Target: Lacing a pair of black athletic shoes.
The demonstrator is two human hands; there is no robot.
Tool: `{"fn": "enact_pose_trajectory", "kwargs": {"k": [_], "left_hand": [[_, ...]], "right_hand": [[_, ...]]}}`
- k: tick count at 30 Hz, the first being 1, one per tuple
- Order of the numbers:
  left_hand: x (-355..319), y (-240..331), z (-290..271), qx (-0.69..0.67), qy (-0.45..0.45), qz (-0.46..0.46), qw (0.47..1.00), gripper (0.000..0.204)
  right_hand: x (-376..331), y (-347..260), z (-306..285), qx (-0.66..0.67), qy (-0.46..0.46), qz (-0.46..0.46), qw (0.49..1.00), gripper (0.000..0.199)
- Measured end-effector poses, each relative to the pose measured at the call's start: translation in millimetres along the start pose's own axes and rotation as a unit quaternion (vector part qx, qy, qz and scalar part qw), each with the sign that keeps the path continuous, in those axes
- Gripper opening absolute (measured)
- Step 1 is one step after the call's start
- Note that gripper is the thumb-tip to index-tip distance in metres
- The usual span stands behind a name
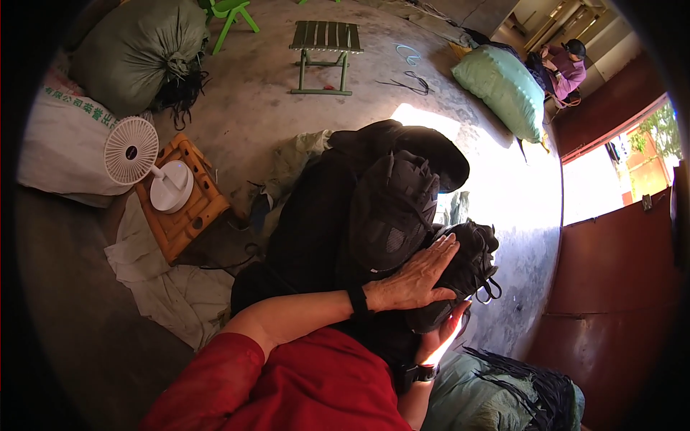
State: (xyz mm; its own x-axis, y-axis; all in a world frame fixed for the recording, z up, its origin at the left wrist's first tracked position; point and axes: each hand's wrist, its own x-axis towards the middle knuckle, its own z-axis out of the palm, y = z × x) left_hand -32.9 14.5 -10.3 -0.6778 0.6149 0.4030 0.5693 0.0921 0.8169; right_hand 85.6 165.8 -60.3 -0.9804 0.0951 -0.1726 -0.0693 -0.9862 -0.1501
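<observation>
A small black fabric bag with straps and cord loops lies across my lap. My left hand rests flat on its near side, the fingers stretched out. From below and to the right, my right hand holds the bag's lower edge; some of its fingers are hidden behind the fabric. Just left of that bag sits a second black bag with a mesh panel, untouched by either hand. Under both, black cloth covers my legs.
A white fan stands on a bamboo stool at left. Large stuffed sacks fill the far left. Ahead is a folding stool. A pale green sack lies near a seated person. Black straps top a sack at lower right.
</observation>
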Motion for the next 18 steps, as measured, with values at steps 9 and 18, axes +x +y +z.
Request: {"fn": "enact_pose_trajectory", "kwargs": {"k": [9, 18], "left_hand": [[2, 0, 0, 0.003, -0.002, 0.002, 1.000, 0.091], [2, 0, -1, 0.005, -0.010, 0.000, 1.000, 0.090]], "right_hand": [[0, -4, -6, -0.085, 0.027, -0.022, 0.996, 0.054], [3, 9, 12, -0.099, 0.069, -0.089, 0.989, 0.050]]}}
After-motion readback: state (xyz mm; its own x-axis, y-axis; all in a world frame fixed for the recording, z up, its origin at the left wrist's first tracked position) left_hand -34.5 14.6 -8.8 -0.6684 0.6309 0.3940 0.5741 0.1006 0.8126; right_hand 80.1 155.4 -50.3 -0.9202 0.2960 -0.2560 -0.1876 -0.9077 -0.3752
